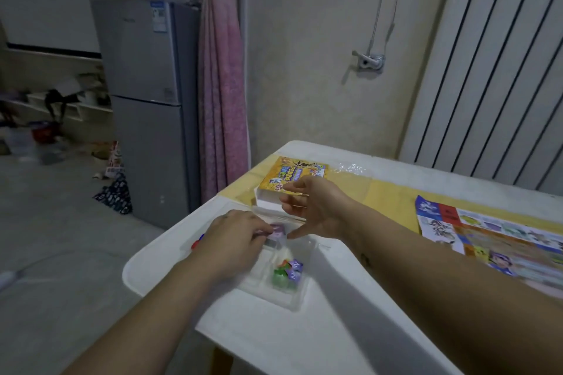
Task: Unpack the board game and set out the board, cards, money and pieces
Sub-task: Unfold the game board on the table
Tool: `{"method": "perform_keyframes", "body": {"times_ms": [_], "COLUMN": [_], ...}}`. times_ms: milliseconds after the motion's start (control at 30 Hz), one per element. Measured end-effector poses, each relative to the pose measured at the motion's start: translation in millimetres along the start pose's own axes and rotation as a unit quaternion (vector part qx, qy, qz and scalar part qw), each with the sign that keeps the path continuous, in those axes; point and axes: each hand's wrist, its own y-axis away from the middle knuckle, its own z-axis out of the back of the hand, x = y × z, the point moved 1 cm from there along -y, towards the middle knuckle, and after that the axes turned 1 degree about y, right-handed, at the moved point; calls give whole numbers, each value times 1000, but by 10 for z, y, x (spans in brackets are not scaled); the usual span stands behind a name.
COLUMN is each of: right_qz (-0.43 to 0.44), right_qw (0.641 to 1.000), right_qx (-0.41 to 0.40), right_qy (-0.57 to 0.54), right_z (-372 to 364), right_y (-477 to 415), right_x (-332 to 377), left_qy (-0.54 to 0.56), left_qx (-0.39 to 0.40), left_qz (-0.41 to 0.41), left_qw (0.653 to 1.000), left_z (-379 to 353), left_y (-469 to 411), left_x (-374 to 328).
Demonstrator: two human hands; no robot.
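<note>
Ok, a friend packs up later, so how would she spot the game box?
On the white table, look to the far end, just beyond the right hand. The box lies flat there; its bright yellow lid sets it apart from the clear tray nearer and the board.

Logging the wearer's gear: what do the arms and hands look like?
Both forearms bare, no sleeves in view. No gloves, rings or watch on the left hand or right hand. Small dark mark on the right forearm near the wrist, another on the left hand's back.
</note>
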Motion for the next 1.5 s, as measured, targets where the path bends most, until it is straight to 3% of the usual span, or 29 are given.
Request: {"method": "perform_keyframes", "body": {"times_ms": [700,967,1367,1500], "right_qz": [-58,-26,7,43], "right_qw": [997,999,1000,999], "right_qx": [-48,-27,7,-1], "right_qy": [16,-16,-12,-18], "right_z": [-136,-165,-249,-208], "right_y": [-218,-200,-90,8], "right_x": [-66,-70,62,116], "left_qy": [5,29,-16,32], "left_qx": [-1,-4,-112,-162], "left_qz": [-3,18,86,80], "left_qw": [1000,999,990,983], "left_z": [2,126,155,248], "left_y": [-12,-100,-138,-109], "left_x": [4,-43,-201,-251]}}
